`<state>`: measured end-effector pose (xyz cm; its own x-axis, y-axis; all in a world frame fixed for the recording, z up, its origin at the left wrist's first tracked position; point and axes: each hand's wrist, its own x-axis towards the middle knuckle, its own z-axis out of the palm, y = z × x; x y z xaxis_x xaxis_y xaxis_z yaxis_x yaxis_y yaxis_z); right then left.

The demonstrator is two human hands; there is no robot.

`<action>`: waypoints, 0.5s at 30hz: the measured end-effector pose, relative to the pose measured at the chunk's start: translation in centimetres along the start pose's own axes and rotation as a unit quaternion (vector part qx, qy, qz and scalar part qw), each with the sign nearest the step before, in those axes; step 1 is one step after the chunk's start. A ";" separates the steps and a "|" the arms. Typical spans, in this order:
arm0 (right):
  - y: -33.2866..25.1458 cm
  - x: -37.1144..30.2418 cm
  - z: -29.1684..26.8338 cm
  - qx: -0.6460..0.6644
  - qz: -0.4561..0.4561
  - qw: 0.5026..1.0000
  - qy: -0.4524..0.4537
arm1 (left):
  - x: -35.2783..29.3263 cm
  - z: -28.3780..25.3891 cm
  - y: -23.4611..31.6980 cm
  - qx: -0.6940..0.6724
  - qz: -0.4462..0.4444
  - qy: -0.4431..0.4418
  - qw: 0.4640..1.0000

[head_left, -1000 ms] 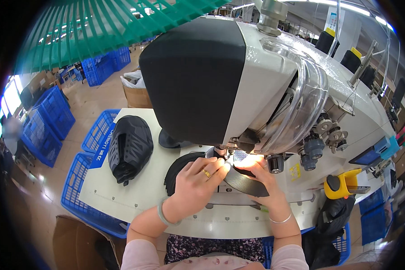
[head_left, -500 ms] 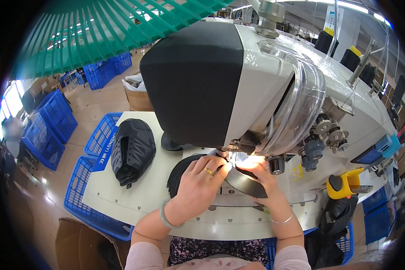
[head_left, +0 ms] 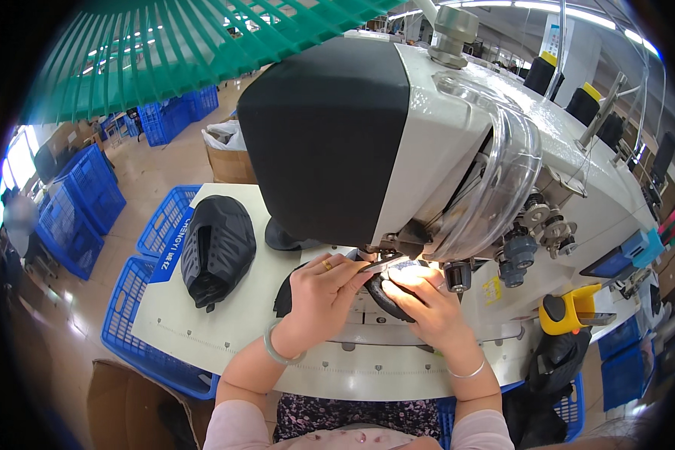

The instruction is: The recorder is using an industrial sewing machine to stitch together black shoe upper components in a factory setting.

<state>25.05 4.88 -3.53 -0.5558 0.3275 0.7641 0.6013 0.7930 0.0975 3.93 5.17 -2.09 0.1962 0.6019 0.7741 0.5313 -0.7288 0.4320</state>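
Observation:
Under the brightly lit needle area of a sewing machine (head_left: 382,247), both hands are on a dark shoe upper (head_left: 388,306). My left hand (head_left: 321,294) pinches its left side, thumb and forefinger together by a thin, light-edged strip near the needle. My right hand (head_left: 427,306) is closed over the right side, its fingers bent onto the curved dark edge. Glare and the fingers hide the exact stitching spot. A finished-looking black shoe upper (head_left: 216,247) lies on the table to the left. Another black piece (head_left: 283,296) shows partly behind my left hand.
The machine's big black-and-white head (head_left: 322,142) overhangs the white table (head_left: 180,315). A yellow holder (head_left: 570,309) stands at the right, above more black uppers (head_left: 559,364). Blue crates (head_left: 127,315) flank the table's left edge. A green slatted cover (head_left: 165,60) hangs at upper left.
The shoe upper has turned and shifted between my hands, its wide curved flap now tucked by the right fingers. My left hand has moved slightly left; my right hand has come slightly left and lower.

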 end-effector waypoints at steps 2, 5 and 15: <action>-0.1 0.0 -0.2 0.011 0.019 1.000 -0.016 | -0.1 0.2 0.1 0.016 0.036 0.015 0.999; -0.2 -0.1 -0.5 0.023 0.004 1.000 -0.019 | -0.9 0.2 1.1 0.098 0.083 -0.003 0.992; -0.7 -0.3 0.3 0.072 0.077 0.994 0.009 | -1.3 -0.4 2.1 0.171 0.109 -0.033 0.979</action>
<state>24.63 4.38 -3.99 -0.4520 0.4432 0.7741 0.5902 0.7993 -0.1130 4.46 2.76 -2.04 0.3822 0.4733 0.7937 0.7143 -0.6962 0.0712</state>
